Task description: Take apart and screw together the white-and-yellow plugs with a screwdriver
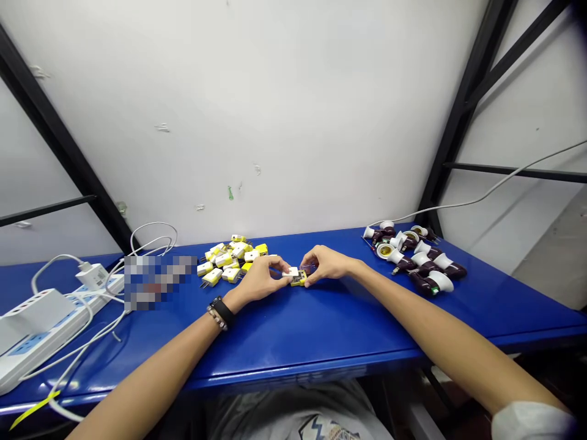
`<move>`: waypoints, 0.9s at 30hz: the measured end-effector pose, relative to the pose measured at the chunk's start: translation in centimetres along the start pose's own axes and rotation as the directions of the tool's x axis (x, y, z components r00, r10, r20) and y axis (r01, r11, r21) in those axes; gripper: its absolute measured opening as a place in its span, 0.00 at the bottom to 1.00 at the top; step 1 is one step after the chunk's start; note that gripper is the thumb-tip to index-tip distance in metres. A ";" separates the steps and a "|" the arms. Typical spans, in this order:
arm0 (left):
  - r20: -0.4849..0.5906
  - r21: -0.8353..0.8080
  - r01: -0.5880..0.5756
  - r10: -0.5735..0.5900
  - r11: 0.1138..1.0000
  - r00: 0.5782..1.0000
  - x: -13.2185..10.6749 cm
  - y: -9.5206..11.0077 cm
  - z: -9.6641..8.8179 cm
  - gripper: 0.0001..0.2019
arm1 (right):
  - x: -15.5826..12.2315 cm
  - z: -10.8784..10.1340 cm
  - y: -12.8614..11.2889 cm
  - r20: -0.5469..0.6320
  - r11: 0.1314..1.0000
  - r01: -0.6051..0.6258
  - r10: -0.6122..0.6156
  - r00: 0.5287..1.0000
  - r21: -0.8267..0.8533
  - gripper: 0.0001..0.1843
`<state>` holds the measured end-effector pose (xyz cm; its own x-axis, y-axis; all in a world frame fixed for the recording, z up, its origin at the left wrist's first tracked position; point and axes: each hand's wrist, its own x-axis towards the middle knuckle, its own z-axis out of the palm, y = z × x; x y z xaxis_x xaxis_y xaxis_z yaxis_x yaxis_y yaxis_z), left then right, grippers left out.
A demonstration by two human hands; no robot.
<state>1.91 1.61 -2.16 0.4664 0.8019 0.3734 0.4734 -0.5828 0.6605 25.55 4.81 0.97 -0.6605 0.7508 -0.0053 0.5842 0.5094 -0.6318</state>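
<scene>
At the middle of the blue table, my left hand (262, 278) pinches a small white cover (290, 272) between thumb and fingers. My right hand (325, 264) grips a yellow plug housing (300, 280) at its right side. The housing's inside shows partly, dark and metallic. Cover and housing sit close together; whether they touch, I cannot tell. Just left of my left hand lies a pile of yellow-and-white plugs (224, 260), several with metal prongs sticking out.
Several dark purple lamp holders with white collars (422, 256) lie at the right of the blue table (321, 330). A white power strip (59, 330) with chargers and loose white cables (92, 339) takes up the left. Black metal frame posts (452, 134) stand at both sides before a white wall.
</scene>
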 end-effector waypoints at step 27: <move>0.042 -0.065 0.066 -0.063 0.996 0.997 0.3 -0.6 1.3 0.13 | 0.2 0.7 -0.2 -0.021 1.000 0.013 -0.014 1.000 -0.011 0.24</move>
<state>2.71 2.04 -3.29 0.4662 0.8310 0.3035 0.4538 -0.5192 0.7242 24.99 4.52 0.58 -0.6583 0.7525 0.0196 0.5803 0.5238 -0.6235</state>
